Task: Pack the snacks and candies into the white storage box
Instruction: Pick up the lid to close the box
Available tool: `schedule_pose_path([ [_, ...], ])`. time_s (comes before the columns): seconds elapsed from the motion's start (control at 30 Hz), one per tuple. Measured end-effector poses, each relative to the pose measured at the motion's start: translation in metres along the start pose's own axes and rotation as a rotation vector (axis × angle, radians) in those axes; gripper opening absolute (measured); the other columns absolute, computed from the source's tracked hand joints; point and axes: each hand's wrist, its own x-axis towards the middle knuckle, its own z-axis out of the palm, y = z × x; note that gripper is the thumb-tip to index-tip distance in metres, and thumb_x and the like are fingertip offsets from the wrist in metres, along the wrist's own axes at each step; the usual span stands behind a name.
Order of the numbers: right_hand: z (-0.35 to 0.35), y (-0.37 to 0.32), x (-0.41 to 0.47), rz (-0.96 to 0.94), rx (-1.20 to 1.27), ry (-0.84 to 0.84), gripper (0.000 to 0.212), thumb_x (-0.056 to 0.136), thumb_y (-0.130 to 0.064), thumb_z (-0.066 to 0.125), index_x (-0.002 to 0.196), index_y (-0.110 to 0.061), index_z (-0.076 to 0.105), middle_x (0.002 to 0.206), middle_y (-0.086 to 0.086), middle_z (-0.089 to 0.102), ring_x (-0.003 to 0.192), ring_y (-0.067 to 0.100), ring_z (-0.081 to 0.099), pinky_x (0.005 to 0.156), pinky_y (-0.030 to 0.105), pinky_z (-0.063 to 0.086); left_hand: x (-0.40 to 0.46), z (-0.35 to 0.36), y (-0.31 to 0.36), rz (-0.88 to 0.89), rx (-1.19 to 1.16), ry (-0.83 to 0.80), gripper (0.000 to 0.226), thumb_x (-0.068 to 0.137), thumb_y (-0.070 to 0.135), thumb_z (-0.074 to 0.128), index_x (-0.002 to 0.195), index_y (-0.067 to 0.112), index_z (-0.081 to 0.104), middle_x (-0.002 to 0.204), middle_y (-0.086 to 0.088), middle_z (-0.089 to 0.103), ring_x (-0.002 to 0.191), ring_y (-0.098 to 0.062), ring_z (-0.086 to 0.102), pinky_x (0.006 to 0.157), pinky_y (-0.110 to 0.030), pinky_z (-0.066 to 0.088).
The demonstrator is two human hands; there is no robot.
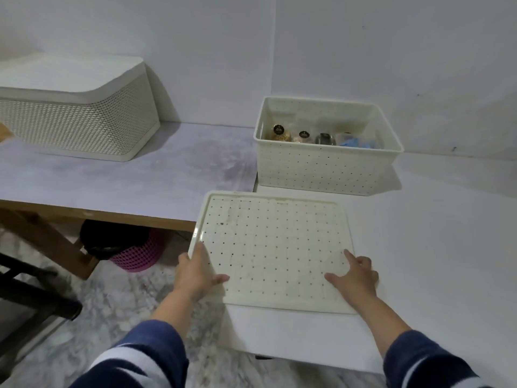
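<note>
Snacks [321,138] already sit in the box [327,166], which stands open-topped, well ahead of both hands and a bit right. So the step in hand looks like lidding.

Lid [272,247] lies flat on the white table [447,247], right under the hands, its left edge hanging past the table edge. Left hand [195,275] grips the lid's near-left corner: fingers over the rim, thumb on top. Right hand [356,275] rests flat on the near-right part, fingers spread and straight, no grip yet.

To do it well:
- Right hand needs a real hold; wrap fingers under the right edge before lifting, or the lid pivots off the left grip.
- Use the overhang on the left to get fingers under.
- Lift level, carry forward, line up the far edge with the box's far rim first, then lower the near edge.
- Check that no snack pokes above the rim; from here they look low enough.
- Press the corners to seat it.

Risk: a one-sided lift drags the lid and nudges the box.
</note>
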Motion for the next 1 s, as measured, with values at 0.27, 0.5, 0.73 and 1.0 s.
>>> schedule_pose_path([
  [0.27,-0.040,-0.039,-0.017,-0.187,0.115,0.306,0.080,0.082,-0.037,0.071,0.148,-0.026,0.028,0.141,0.002,0.027,0.124,0.027,0.030,0.103,0.038,0.037,0.002,-0.048,0.020,0.279,-0.107,0.149,0.108,0.069,0.039,0.081,0.152,0.026,0.014,0.143,-0.011,0.024,0.125,-0.030,0.043,0.101,-0.041,0.042],
  [0.5,-0.129,-0.098,0.024,-0.243,0.154,0.434,0.080,0.082,-0.046,0.067,0.148,-0.025,0.028,0.140,0.002,0.025,0.125,0.029,0.026,0.105,0.042,0.037,0.032,-0.097,0.123,0.419,-0.145,0.227,0.096,0.074,0.046,0.075,0.150,0.026,0.019,0.142,-0.008,0.025,0.128,-0.030,0.041,0.101,-0.044,0.046],
  [0.73,-0.211,-0.130,0.109,-0.184,0.020,0.412,0.079,0.085,-0.056,0.057,0.149,-0.022,0.026,0.144,0.005,0.024,0.127,0.030,0.026,0.104,0.039,0.031,0.089,-0.097,0.226,0.475,-0.119,0.212,0.089,0.073,0.057,0.071,0.145,0.026,0.031,0.139,-0.009,0.031,0.123,-0.030,0.047,0.098,-0.039,0.048],
  [1.0,-0.234,-0.131,0.216,-0.085,-0.021,0.219,0.080,0.085,-0.056,0.055,0.151,-0.026,0.020,0.147,0.008,0.024,0.133,0.032,0.022,0.106,0.041,0.032,0.166,-0.066,0.297,0.390,0.047,0.145,0.085,0.074,0.067,0.063,0.143,0.026,0.034,0.139,-0.008,0.033,0.117,-0.029,0.052,0.094,-0.038,0.049],
])
